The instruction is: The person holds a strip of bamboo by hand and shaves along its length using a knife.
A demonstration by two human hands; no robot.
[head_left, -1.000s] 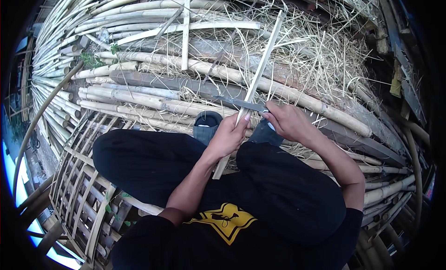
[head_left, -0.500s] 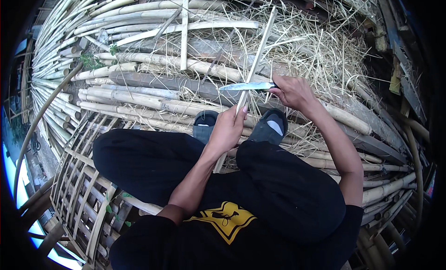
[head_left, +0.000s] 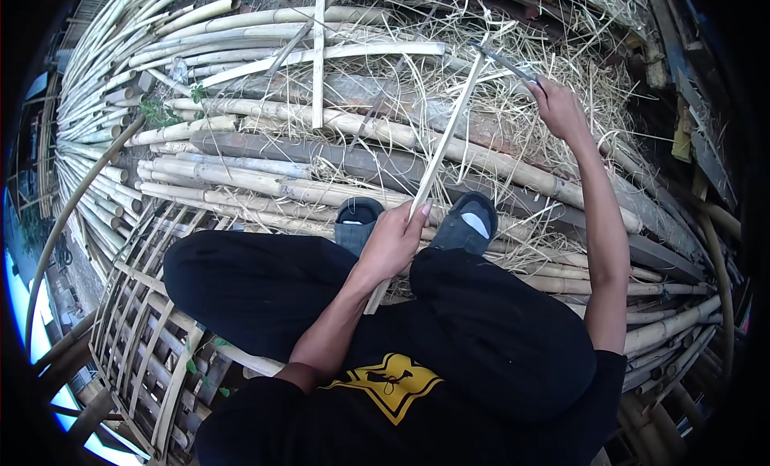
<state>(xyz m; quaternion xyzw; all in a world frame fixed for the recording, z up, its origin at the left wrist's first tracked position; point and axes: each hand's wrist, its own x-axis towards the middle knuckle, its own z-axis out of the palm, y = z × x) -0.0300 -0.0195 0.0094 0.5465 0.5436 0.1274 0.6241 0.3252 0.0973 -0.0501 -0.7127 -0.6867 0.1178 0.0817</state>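
Note:
My left hand [head_left: 395, 240] is closed around a pale bamboo strip [head_left: 446, 137], which slants from beside my lap up and away to the right. In my right hand [head_left: 557, 110] is a knife [head_left: 508, 63], gripped by its handle. Its blade reaches leftward and meets the strip close to the far end. Fine shavings [head_left: 561, 57] lie around and beneath that end. My fingers hide most of the knife's handle. Both my sandalled feet [head_left: 467, 224] rest just beyond my left hand, near the strip.
Bamboo poles [head_left: 265, 171] lie across the ground ahead, with a stack of poles [head_left: 88, 161] at the far left. Two split strips [head_left: 318, 73] form a cross beyond them. A woven bamboo lattice [head_left: 144, 338] stands at my left, and dark planks [head_left: 682, 81] are at the right.
My right hand has moved away and up, sliding the knife along the strip from its middle to near its far end. My left hand keeps its grip, almost unmoved.

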